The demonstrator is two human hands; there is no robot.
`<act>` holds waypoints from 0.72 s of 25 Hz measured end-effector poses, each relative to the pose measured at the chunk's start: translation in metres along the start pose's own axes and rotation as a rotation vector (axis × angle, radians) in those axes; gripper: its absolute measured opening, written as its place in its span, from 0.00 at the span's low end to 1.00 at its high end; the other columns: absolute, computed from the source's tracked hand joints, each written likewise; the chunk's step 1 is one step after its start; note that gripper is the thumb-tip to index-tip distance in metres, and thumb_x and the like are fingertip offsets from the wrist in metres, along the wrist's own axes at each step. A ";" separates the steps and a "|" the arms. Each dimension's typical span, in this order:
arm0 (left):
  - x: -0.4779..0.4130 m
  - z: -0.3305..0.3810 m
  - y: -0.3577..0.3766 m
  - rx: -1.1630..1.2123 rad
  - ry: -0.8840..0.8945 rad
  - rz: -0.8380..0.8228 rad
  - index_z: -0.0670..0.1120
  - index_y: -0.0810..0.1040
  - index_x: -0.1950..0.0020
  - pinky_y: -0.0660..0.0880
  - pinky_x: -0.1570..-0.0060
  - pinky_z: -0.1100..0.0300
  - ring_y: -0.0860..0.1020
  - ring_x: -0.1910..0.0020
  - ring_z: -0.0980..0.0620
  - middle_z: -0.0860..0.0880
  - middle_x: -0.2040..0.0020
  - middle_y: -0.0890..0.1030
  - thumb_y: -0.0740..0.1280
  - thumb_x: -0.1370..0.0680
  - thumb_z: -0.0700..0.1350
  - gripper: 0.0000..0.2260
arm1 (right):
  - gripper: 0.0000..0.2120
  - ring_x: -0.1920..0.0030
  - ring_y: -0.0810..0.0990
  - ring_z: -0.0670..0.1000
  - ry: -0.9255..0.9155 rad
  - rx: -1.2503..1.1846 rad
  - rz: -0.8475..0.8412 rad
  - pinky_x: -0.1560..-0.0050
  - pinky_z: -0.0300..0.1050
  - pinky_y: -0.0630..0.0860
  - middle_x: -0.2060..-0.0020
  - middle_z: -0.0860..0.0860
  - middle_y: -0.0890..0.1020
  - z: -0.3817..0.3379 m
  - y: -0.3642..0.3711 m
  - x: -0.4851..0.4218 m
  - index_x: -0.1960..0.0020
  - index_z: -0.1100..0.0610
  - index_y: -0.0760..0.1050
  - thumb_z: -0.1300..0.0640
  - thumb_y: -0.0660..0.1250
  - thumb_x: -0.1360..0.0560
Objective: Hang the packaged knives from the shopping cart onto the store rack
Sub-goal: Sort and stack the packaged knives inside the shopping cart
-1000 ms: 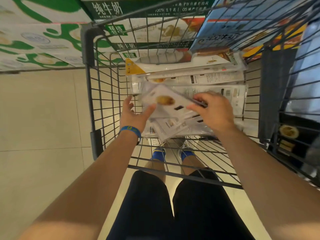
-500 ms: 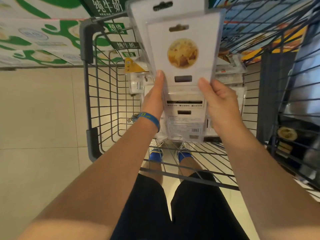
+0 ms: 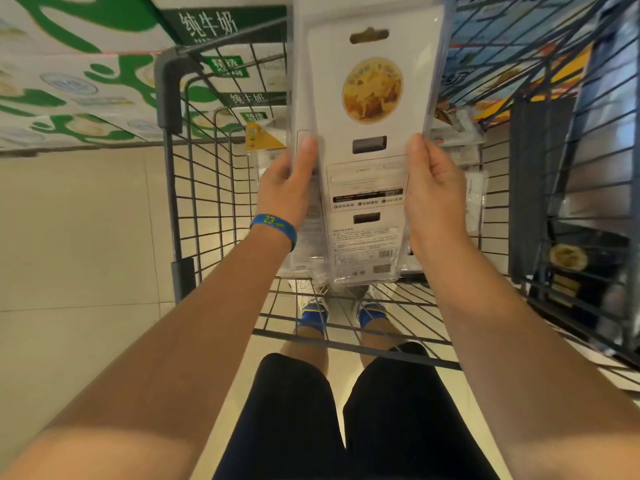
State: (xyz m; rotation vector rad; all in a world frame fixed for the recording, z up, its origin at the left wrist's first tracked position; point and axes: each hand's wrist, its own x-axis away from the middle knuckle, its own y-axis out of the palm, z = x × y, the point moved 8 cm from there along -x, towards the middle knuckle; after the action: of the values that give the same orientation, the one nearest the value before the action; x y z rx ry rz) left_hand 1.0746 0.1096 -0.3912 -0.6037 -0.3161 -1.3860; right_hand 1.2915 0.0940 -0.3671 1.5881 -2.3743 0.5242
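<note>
Both hands gripped the stack of packaged knives [image 3: 372, 91] upright over the shopping cart [image 3: 165, 95], between its side walls. The left hand [image 3: 291, 188] clasped the stack's left edge and the right hand [image 3: 433, 192] its right, thumbs on the printed back. Held so, the hang slot [image 3: 369, 35] pointed up, probably to suit a rack hook. More packs [image 3: 460, 129] lay at the cart's far end. Against half a second earlier, the stack had risen nearer the camera, its top now cropped.
</note>
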 end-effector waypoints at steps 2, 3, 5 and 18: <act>0.000 -0.007 -0.013 -0.001 -0.031 0.025 0.49 0.80 0.52 0.78 0.41 0.53 0.79 0.52 0.57 0.53 0.52 0.81 0.62 0.25 0.68 0.23 | 0.12 0.47 0.85 0.57 0.028 -0.023 0.065 0.44 0.64 0.81 0.51 0.54 0.87 0.001 -0.008 0.000 0.56 0.39 0.83 0.44 0.63 0.19; 0.002 -0.011 -0.022 -0.004 -0.053 0.059 0.48 0.82 0.48 0.77 0.40 0.49 0.81 0.48 0.55 0.53 0.49 0.83 0.62 0.24 0.67 0.24 | 0.12 0.48 0.86 0.54 0.046 -0.037 0.096 0.44 0.62 0.82 0.52 0.51 0.87 0.001 -0.013 0.000 0.55 0.39 0.83 0.45 0.62 0.18; 0.010 -0.017 -0.038 0.007 -0.090 0.120 0.49 0.83 0.46 0.79 0.41 0.48 0.82 0.48 0.53 0.52 0.50 0.85 0.61 0.22 0.65 0.22 | 0.12 0.50 0.86 0.47 0.041 -0.012 0.137 0.46 0.54 0.83 0.55 0.43 0.87 -0.003 -0.019 0.001 0.54 0.41 0.81 0.46 0.61 0.17; 0.004 0.030 -0.069 0.375 -0.157 0.190 0.55 0.86 0.49 0.80 0.54 0.55 0.85 0.51 0.52 0.52 0.50 0.87 0.63 0.31 0.74 0.27 | 0.15 0.47 0.85 0.43 -0.063 -0.181 0.236 0.45 0.44 0.80 0.51 0.41 0.87 -0.089 -0.009 -0.030 0.52 0.37 0.84 0.36 0.59 0.20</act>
State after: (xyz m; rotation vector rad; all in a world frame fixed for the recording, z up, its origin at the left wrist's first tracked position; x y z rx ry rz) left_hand 1.0126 0.1186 -0.3503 -0.4182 -0.6132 -1.0635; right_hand 1.3105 0.1531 -0.2966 1.2747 -2.5898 0.2945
